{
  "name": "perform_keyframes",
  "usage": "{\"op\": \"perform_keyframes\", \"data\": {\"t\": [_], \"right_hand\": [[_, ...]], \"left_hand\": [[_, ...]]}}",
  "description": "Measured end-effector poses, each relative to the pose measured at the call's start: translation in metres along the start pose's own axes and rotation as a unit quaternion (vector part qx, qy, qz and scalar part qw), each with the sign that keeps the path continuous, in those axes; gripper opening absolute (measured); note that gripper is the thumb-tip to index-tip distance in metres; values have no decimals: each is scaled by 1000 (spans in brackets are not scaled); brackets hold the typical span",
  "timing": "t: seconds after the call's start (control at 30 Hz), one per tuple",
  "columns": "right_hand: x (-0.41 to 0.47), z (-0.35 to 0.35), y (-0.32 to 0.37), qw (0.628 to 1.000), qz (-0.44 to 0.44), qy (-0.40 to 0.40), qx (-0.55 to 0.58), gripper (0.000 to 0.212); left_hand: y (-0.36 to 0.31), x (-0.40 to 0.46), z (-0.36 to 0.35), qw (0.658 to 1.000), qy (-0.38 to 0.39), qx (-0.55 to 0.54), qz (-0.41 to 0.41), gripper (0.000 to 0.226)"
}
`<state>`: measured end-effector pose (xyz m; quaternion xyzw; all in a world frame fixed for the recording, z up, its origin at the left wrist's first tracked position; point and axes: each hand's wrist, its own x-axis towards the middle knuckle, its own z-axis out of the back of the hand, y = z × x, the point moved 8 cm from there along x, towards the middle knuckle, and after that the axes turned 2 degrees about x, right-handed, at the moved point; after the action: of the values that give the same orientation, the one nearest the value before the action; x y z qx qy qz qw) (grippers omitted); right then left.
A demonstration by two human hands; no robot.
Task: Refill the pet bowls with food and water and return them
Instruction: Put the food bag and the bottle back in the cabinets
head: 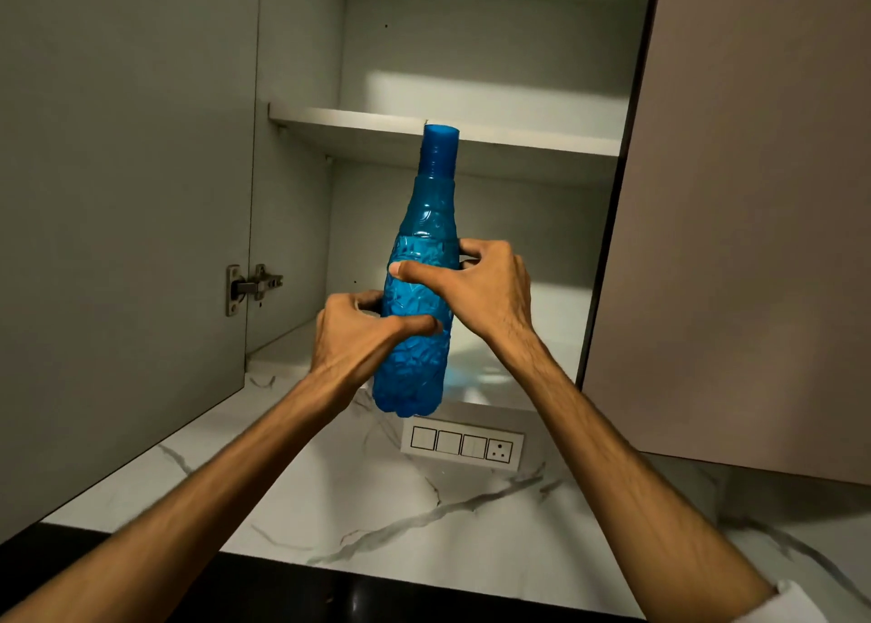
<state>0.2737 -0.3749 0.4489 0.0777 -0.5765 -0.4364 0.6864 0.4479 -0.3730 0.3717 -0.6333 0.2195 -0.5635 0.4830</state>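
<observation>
A blue translucent plastic water bottle (421, 287) with a blue cap stands upright in the air in front of an open wall cabinet. My left hand (358, 335) grips its lower body from the left, thumb across the front. My right hand (485, 283) grips its middle from the right, thumb across the front. The bottle's base hangs just below the cabinet's bottom edge. No pet bowl is in view.
The wall cabinet (301, 226) has a white shelf (518, 139) above the bottle and its left door (122, 226) swung open. A closed cabinet door (754, 226) is at the right. A switch plate (462, 445) sits on the marble backsplash, above a dark counter edge (330, 594).
</observation>
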Motion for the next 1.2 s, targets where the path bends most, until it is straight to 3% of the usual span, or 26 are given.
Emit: {"op": "perform_keyframes", "data": {"t": [0.13,0.53,0.6,0.7,0.77,1.1,1.2], "right_hand": [[18,-7,-3,1000,-7,-8,-4,57],[63,-46,-34,1000,-22,-1,-8,55],[69,-53,-42,1000,-26,0,-11,55],[78,-63,-53,999,-34,0,-10,55],[85,-68,-58,999,-36,1,-12,54],[112,-88,-78,998,-50,-2,-25,56],[115,-92,-81,998,-54,-1,-21,55]], "left_hand": [[2,21,-4,1000,9,-5,-4,42],[31,78,-19,999,33,-14,18,37],[40,88,-22,999,36,-14,27,45],[48,99,-26,999,41,-8,31,82],[51,106,-28,999,41,-10,32,92],[69,140,-37,997,49,-9,51,87],[73,145,-39,997,53,-8,58,76]]}}
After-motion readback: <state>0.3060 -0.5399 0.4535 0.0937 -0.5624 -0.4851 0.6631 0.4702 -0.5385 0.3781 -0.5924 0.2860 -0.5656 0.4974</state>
